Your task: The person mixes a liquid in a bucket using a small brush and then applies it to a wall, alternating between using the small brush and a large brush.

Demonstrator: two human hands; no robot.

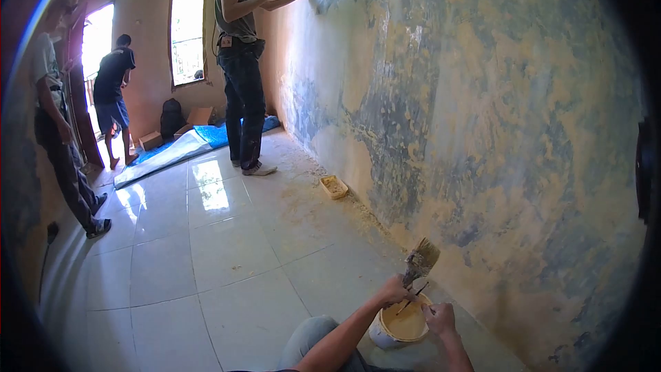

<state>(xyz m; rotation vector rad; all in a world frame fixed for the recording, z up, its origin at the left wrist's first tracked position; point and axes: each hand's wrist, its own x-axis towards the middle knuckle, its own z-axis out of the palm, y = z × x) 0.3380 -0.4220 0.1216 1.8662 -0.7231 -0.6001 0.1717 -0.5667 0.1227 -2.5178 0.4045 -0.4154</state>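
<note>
My left hand (395,291) is closed around the handle of a wide paintbrush (423,257), its caked bristles pointing up toward the wall. A thin dark stick (405,308) slants beside those fingers, over the mouth of a white bucket (381,336). Pale yellow-cream liquid (407,324) shows inside the bucket, with smears along the rim. On the bucket's right side, my right hand (439,318) has its fingers curled together at the rim; I cannot tell what they grip. My bent knee (310,337) is left of the bucket.
A patchy, scraped wall (468,131) rises on the right. Along its foot lie dust and a small yellowish tray (334,187). One person (241,62) works at the wall ahead; two others stand left. A blue tarp (213,136) covers part of the tiled floor (165,262).
</note>
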